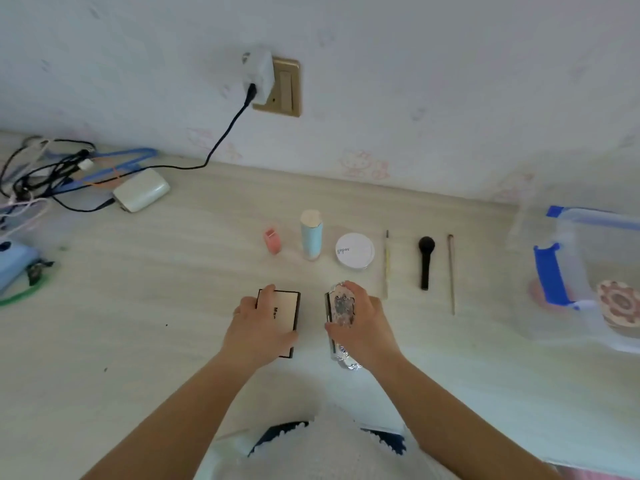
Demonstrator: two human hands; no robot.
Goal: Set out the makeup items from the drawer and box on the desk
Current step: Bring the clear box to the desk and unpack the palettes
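My left hand (261, 323) grips a flat beige palette with a black edge (285, 311) lying on the light wooden desk (156, 306). My right hand (360, 323) grips an ornate silver case (341, 306) beside it. Behind them stand a small pink item (273, 240), a pale blue tube (311, 237) and a round white compact (355, 251). To their right lie a thin brush (387, 261), a black brush (425, 261) and a slim stick (451, 271).
A clear plastic box with blue clips (588, 271) sits at the right and holds a round patterned item (620, 303). At the back left lie tangled cables (52, 171) and a white charger (142, 190). A wall socket (277, 86) is above.
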